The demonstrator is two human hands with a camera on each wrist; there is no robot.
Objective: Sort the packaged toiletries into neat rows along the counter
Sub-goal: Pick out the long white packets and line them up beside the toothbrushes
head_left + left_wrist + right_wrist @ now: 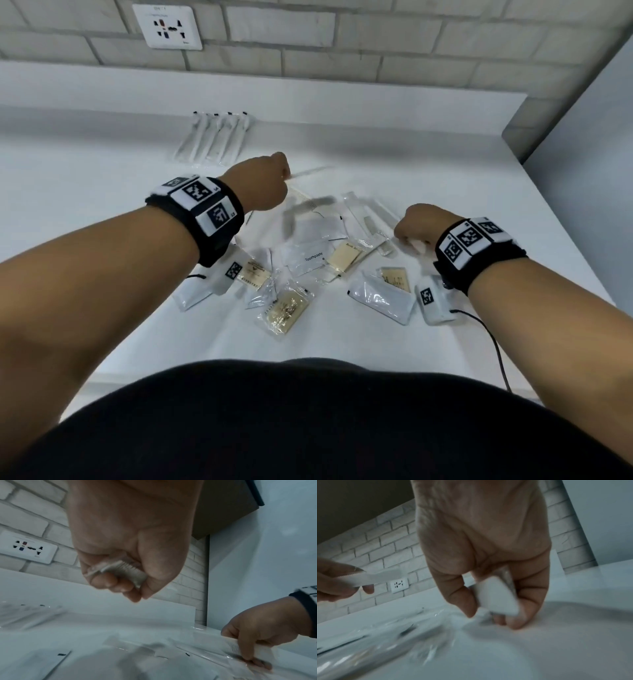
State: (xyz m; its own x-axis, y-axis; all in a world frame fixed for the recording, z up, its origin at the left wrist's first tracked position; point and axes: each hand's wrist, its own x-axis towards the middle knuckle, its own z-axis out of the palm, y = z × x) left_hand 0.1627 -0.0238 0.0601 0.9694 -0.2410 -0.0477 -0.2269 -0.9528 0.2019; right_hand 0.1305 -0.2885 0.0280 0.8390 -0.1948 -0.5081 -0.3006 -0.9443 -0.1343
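Progress, I judge, is early: only 1 row of wrapped toothbrushes [214, 138] is lined up beyond the mixed pile [308, 260] on the surface [102, 192], while my left hand [265, 181] grips a wrapped comb [118, 572] and my right hand [416, 224] pinches another packet [496, 596].

Toothbrush row [214, 140] behind — packet pile [308, 260] in front, on counter [102, 192].

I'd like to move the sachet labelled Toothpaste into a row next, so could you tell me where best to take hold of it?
Pinch the toothpaste sachet by its near left corner, coming from the front. It lies flat, so a thin sealed edge is likely the only part fingers can get under, and that corner looks bare. Its far right end lies against the beige soap packet.
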